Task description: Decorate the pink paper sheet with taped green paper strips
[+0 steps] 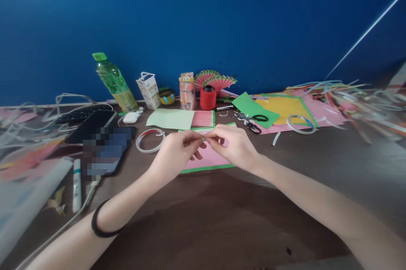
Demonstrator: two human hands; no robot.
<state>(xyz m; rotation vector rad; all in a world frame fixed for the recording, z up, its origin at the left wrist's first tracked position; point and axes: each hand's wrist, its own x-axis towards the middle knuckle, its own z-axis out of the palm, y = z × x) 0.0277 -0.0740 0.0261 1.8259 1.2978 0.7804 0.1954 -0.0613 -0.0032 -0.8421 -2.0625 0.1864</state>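
My left hand (177, 151) and my right hand (233, 145) meet fingertip to fingertip above a pink sheet with green edges (215, 155). Both are closed in a pinch on a small pale piece (203, 139), mostly hidden by the fingers; it looks like a bit of tape, but I cannot be sure. A roll of tape (139, 145) lies left of my left hand. Behind the hands are a light green sheet (169, 118) and a pink striped, pleated paper (203, 118). Black-handled scissors (253, 128) rest beyond my right hand.
Along the blue wall stand a green bottle (116, 84), a carton (149, 91), a red spool (208, 99) and paper fans (218, 81). Phones (119, 151) and a marker (77, 185) lie left. Coloured sheets (285, 109), another tape roll (301, 130) and thin strips (358, 100) lie right.
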